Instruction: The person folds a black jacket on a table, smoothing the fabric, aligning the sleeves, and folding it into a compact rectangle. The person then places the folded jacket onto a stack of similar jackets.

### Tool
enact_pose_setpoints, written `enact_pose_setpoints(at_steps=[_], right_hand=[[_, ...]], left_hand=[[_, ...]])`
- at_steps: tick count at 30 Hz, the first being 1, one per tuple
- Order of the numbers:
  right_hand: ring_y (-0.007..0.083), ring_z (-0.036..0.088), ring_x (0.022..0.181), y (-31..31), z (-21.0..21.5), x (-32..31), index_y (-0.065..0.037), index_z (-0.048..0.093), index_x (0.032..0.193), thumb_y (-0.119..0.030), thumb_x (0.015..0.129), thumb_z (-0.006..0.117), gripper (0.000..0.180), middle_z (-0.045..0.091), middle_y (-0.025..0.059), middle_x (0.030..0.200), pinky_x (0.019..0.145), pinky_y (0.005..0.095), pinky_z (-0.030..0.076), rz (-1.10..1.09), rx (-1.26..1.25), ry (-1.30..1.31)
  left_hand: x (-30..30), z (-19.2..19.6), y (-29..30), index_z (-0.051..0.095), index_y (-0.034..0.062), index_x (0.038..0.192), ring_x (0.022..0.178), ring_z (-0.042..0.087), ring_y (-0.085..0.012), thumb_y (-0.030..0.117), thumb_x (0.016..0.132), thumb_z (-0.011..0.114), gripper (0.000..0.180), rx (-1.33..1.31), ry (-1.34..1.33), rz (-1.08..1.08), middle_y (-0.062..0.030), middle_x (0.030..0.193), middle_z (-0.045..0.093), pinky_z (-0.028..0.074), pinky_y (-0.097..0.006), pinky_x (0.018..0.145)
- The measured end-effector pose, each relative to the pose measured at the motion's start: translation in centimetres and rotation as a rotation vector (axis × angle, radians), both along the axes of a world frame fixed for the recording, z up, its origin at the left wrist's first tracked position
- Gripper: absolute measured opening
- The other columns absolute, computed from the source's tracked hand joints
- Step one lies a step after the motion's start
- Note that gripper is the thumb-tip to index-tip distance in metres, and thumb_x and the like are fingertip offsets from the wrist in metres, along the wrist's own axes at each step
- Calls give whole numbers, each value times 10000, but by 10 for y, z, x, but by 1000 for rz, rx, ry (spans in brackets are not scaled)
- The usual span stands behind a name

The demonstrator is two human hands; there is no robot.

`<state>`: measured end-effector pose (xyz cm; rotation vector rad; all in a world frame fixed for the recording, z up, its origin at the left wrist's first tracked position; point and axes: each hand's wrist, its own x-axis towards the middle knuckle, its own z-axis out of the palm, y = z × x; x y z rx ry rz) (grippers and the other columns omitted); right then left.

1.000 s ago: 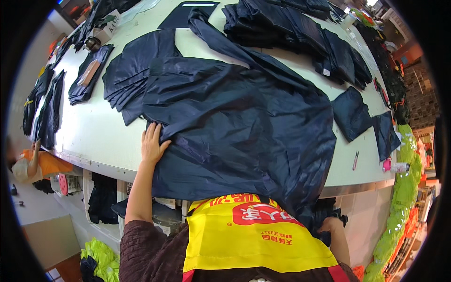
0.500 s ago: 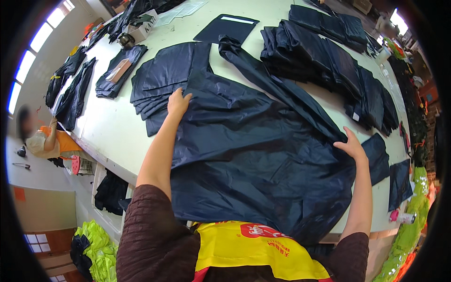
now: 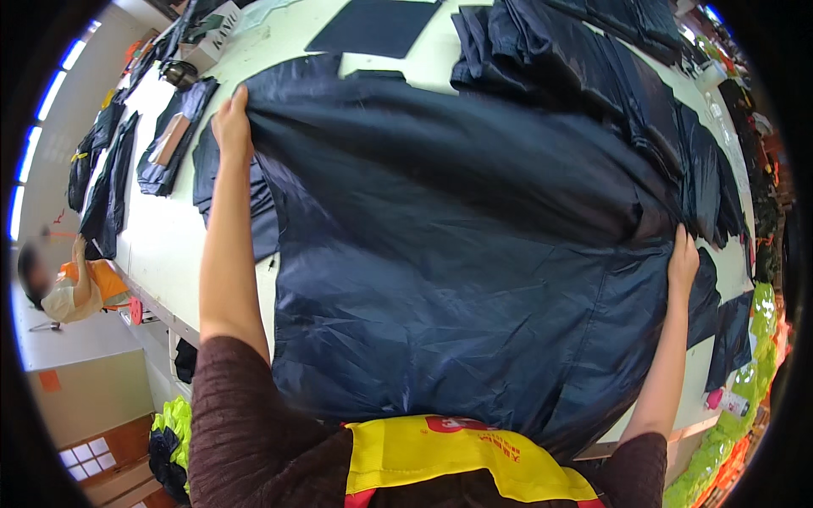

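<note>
A large sheet of thin, shiny navy fabric (image 3: 474,279) stretches across the table in front of me, its lower edge reaching my yellow apron. My left hand (image 3: 232,123) is closed on its upper left corner and pulls it into creases. At the right edge, my right hand (image 3: 683,258) pinches the same fabric, where the folds bunch together. The upper part bulges between both hands, raised off the table. Partly hidden under the left side lies a stack of folded navy pieces (image 3: 224,182).
Folded dark garments (image 3: 550,68) are piled at the back right of the pale table (image 3: 140,245). A flat navy piece (image 3: 373,27) lies at the far middle. A person (image 3: 72,279) works beyond the left edge. Bright yellow-green material (image 3: 737,423) hangs along the right side.
Both hands, open before, have closed on the fabric. The left moved left and away, the right moved outward to the right. The fabric is now spread wide and lifted, covering more of the stack.
</note>
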<state>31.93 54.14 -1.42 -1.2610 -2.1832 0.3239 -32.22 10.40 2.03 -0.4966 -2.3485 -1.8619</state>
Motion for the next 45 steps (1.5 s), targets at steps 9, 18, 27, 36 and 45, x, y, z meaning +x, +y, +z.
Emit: enact_pose_setpoints(at_steps=[9, 18, 27, 36, 45], right_hand=[[413, 622, 813, -1, -59, -56, -74, 628, 937, -457, 930, 399, 446, 645, 235, 866, 719, 492, 489, -247, -20, -612], [350, 419, 1229, -88, -9, -21, -69, 456, 1312, -291, 890, 524, 481, 487, 170, 1292, 1014, 430, 326, 251, 119, -172], [361, 208, 1364, -69, -73, 23, -20, 282, 1404, -482, 880, 491, 730, 261, 201, 1463, 1085, 499, 146, 142, -3, -566], [385, 290, 1321, -259, -37, 86, -37, 398, 1353, -492, 840, 535, 700, 350, 204, 1413, 1060, 552, 158, 243, 7, -705], [384, 320, 1300, -253, -26, 99, -26, 412, 1334, -369, 879, 533, 582, 397, 205, 1380, 1060, 515, 204, 295, 87, -366]], left_hand=[[-7, -89, 91, 668, 99, 883, 929, 613, -317, 526, 853, 487, 465, -906, 298, 327, -131, 946, 662, 436, -458, 773], [191, -49, 77, 572, 27, 1151, 1173, 466, -370, 191, 798, 654, 398, -470, 759, -294, -180, 1207, 547, 347, -441, 1001], [214, -108, 68, 369, 85, 1378, 1344, 281, -312, 565, 830, 514, 743, -997, 597, -383, -173, 1427, 349, 194, -503, 1077], [369, -44, -113, 426, 61, 1342, 1336, 285, -358, 471, 777, 627, 726, -1102, 569, -737, -191, 1396, 385, 172, -523, 1080], [380, 38, -113, 544, 19, 1211, 1185, 500, -253, 171, 884, 587, 363, -185, 465, -399, -140, 1228, 562, 346, -409, 1014]])
